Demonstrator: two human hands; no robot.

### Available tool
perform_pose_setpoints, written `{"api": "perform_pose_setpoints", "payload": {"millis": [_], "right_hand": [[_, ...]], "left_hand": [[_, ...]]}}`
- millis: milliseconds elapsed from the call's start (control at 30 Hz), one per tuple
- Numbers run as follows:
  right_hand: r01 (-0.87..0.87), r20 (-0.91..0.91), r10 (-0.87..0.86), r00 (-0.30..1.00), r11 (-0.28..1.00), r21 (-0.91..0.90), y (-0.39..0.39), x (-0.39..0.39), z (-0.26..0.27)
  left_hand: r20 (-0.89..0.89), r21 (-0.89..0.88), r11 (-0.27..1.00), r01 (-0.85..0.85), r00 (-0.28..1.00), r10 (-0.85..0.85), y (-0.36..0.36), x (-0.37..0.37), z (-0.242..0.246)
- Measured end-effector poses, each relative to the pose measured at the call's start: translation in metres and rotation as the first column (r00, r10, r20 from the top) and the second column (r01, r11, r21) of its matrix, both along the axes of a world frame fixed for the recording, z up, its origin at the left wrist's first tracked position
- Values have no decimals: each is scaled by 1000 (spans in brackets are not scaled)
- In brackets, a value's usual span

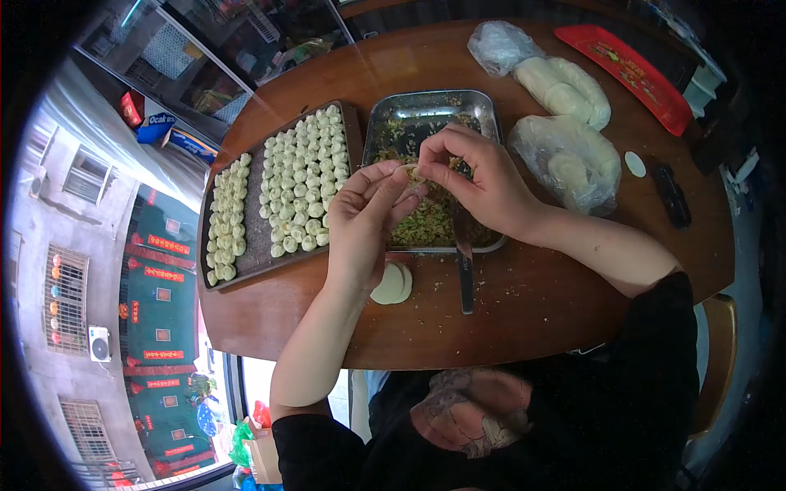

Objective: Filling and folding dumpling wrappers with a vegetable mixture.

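A dumpling wrapper (410, 170) is pinched between my two hands above the near half of a steel tray (370, 119). My left hand (368, 215) supports it on its fingers, thumb against its edge. From the right, the thumb and index finger of my right hand (476, 172) grip its rim. How much filling it holds is hard to tell. Chopped green and yellow filling (424, 224) covers the tray's near part. A dark-handled knife or spatula (465, 276) leans over the tray's near rim. Below my left wrist lies a small stack of round wrappers (393, 285).
Rows of shaped dumplings (301, 184) fill much of a dark baking tray (252, 236) on the left. Right of the steel tray are bagged dough (568, 162), a dough roll (562, 89), a red tray (626, 77), a white oval piece (635, 164) and a black object (670, 195).
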State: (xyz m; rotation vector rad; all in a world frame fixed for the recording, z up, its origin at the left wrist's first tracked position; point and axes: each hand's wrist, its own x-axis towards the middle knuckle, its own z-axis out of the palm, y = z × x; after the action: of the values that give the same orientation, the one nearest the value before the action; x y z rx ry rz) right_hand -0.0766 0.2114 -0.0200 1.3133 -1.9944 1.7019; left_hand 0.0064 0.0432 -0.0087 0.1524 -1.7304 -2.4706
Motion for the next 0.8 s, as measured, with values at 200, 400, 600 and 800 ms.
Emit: {"api": "perform_pose_setpoints", "payload": {"millis": [200,400,600,800], "right_hand": [[-19,-16,19,1000,1000,10,1,0,-2],[-74,-16,75,997,997,38,1,0,-1],[-68,11,68,998,997,42,4,1,2],[-40,58,41,997,999,-10,3,3,3]], "left_hand": [[-23,-25,1000,0,1000,-1,1,-1,-2],[-52,-70,997,-38,998,35,0,0,-6],[-45,-87,996,-24,999,20,-3,-1,-5],[-32,-88,996,-7,999,5,-4,-1,-4]]}}
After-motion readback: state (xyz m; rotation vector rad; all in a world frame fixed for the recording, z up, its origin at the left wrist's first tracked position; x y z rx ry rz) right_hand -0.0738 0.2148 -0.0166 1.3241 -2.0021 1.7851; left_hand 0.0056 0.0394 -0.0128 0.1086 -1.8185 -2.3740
